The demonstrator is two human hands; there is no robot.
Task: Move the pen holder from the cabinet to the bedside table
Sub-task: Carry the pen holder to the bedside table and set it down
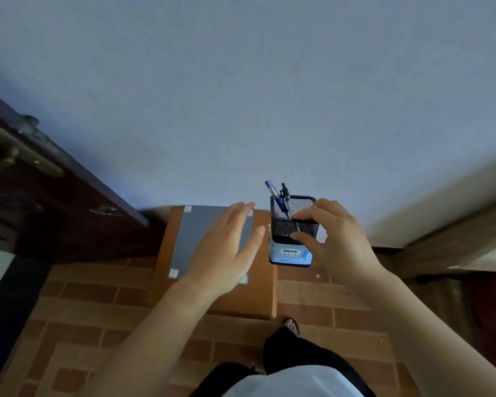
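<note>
A black mesh pen holder [287, 227] with a light blue label at its base holds a blue pen [273, 193] and two dark pens. My right hand [335, 242] grips its right side, thumb on the front mesh and fingers over the rim. The holder is over the right edge of a small orange-brown bedside table [241, 299]; whether it rests on the top I cannot tell. My left hand [226, 247] hovers flat and open above the table, just left of the holder, holding nothing.
A grey sheet [201, 233] taped at its corners covers much of the tabletop. A dark wooden door with a brass handle [17, 153] stands at left. A bed frame [455, 239] lies at right. Brick-patterned floor [98, 310] and my foot [291, 326] are below.
</note>
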